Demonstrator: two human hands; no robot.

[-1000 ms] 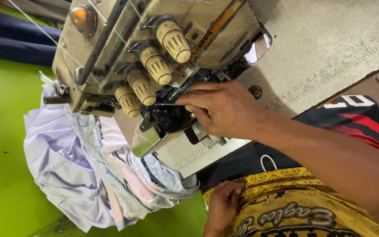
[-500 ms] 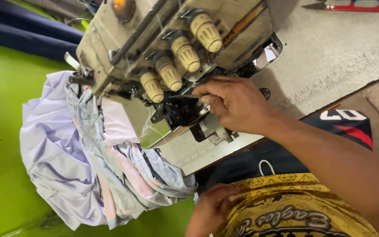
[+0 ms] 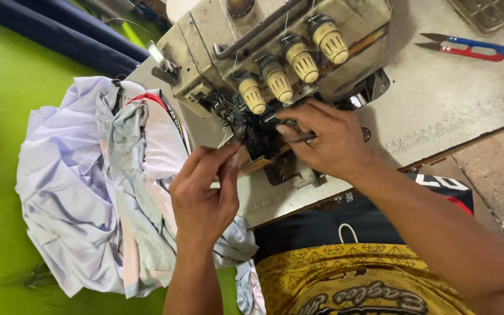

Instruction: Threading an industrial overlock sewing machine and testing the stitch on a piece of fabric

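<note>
- The right hand (image 3: 328,140) is at the front of the overlock sewing machine (image 3: 263,52), just under the row of cream tension knobs (image 3: 290,58); its thumb and fingers pinch slim dark tweezers (image 3: 298,137), whose tip points left into the dark needle and looper area (image 3: 252,131).
- The left hand (image 3: 205,198) is raised just left of that area, thumb and forefinger pressed together at their tips — whether a thread lies between them is too fine to tell.
- The two hands are near each other but apart, with the machine's dark mechanism between them.
- The machine sits on a worn grey table (image 3: 450,105), at its edge nearest the person.
- A heap of pale lilac and white fabric (image 3: 88,186) hangs off the table's left side, over a bright green surface (image 3: 1,116).
- Thread snips with red and blue handles (image 3: 468,48) lie on the table at the upper right, well apart from both hands.
- Folded navy cloth (image 3: 59,35) lies at the upper left.
- The person's lap shows a yellow patterned garment (image 3: 351,280).
</note>
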